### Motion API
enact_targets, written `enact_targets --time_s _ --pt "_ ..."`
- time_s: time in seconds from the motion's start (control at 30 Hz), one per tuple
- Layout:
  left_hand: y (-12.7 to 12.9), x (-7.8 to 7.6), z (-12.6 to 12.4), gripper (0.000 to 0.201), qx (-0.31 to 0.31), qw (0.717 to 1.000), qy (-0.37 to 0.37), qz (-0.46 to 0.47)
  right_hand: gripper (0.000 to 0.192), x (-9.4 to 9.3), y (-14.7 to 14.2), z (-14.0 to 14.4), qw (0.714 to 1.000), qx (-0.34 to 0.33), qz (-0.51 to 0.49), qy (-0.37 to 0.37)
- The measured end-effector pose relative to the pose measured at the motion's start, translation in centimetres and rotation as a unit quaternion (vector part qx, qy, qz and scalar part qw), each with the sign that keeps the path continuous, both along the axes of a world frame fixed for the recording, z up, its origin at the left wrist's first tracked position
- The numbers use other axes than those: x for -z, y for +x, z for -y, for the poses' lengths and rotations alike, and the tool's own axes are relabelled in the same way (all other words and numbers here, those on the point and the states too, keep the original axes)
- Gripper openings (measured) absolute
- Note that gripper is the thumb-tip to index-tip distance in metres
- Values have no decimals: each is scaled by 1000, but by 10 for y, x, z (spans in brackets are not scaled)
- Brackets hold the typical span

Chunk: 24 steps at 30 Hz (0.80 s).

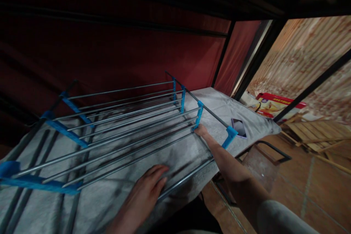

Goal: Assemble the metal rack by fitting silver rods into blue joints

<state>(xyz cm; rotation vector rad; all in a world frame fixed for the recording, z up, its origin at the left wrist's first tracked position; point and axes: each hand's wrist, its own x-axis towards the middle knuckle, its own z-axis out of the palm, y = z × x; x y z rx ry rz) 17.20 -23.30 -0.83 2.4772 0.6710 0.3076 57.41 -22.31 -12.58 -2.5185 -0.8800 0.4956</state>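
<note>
A rack of grey metal rods joined by blue plastic brackets [66,132] lies across the table. My right hand [201,131] reaches over to its right side, fingers closed around the lower end of a blue bracket [199,113], where the rods meet it. My fingertips there are partly hidden. Close to the front edge, my left hand [146,190] hovers with its fingers loosely bent and apart, holding nothing. Beside it runs a single metal tube [186,180] along the table edge. At the right front corner, another blue bracket [229,137] sits on the side tube, with no rods in it.
Grey cloth [211,98] covers the table. A phone [239,128] lies near its right end. A chair [260,164] stands against the right front. Farther right are a red and yellow box [276,106] and slatted wood [318,133]. Red fabric [131,55] hangs behind.
</note>
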Motion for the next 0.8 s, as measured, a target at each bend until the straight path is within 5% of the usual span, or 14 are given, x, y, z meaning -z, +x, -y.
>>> enact_targets --time_s 0.17,0.33,0.5,0.8 --pt "94 63 -40 47 26 991 51 -124 25 -7 -1 -1 999 16 -11 -31" --pt "118 109 -63 53 9 977 125 -174 26 -5 -3 -1 999 30 -19 -38" --pt "127 111 -77 60 -28 968 134 -212 23 3 -2 1 999 27 -26 -30" --pt "165 111 -91 39 46 984 62 -162 12 2 -2 6 998 16 -57 6"
